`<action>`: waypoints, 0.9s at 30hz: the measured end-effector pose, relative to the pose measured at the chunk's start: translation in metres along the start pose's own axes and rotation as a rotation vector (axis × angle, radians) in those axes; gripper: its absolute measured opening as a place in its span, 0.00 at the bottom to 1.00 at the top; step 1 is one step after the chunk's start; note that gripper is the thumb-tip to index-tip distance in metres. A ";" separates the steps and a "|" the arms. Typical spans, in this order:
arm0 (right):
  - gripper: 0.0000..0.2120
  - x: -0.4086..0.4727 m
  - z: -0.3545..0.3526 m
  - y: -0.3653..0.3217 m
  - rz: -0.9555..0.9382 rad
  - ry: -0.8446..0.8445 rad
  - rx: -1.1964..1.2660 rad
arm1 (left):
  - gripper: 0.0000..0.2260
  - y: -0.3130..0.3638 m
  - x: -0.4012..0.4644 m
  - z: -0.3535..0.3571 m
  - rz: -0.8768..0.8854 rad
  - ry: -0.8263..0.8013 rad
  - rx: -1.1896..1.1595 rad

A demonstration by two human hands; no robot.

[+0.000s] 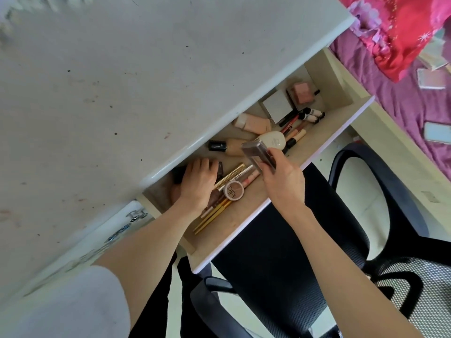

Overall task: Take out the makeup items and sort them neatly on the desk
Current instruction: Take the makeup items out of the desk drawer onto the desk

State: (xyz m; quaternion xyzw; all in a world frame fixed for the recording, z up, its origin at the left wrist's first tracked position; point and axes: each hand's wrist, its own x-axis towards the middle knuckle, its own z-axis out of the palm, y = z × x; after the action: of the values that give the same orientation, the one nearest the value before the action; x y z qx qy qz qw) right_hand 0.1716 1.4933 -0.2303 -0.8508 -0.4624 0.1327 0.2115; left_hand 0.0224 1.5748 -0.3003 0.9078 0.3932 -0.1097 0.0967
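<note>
Desk (109, 81), drawer (302, 152) open: right hand (280, 176) pinches rigid, light, slick palette (258, 152) by its end; left hand (197, 184) curls over dark item, grip unclear.

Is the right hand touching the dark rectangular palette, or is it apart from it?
Touching. The head view shows the right hand gripping the dark palette, fingers wrapped around its lower end, above the open drawer.

Black mesh office chair (280, 240) directly below the grip, seat tucked under the open drawer, armrest loop (380, 191) to its right. Purple bedspread (402, 93) up and right of the grip; red floral quilt (395, 28) above it. Phone (436, 132) lies on the bedspread, far right. Pale floor (361, 211) shows through the armrest.
</note>
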 end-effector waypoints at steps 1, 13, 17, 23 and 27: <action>0.14 -0.001 -0.001 -0.001 0.016 0.005 0.019 | 0.24 0.001 0.003 0.000 0.014 0.004 0.003; 0.17 0.014 -0.034 -0.037 0.315 0.116 0.640 | 0.24 -0.014 -0.037 -0.076 0.072 -0.026 -0.624; 0.15 0.030 -0.029 -0.070 0.321 0.073 0.727 | 0.21 -0.074 -0.041 -0.129 -0.004 0.091 -0.642; 0.16 0.052 0.003 -0.131 0.314 -0.060 0.823 | 0.17 -0.183 -0.006 -0.192 -0.121 0.264 -0.230; 0.14 0.066 0.024 -0.166 0.269 -0.129 0.811 | 0.10 -0.234 0.029 -0.217 -0.158 0.184 0.163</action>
State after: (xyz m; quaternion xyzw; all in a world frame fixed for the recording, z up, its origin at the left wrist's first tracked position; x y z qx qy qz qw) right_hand 0.0758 1.6348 -0.1733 -0.7414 -0.2701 0.3830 0.4802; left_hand -0.1036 1.8090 -0.1213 0.8850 0.4605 -0.0649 -0.0229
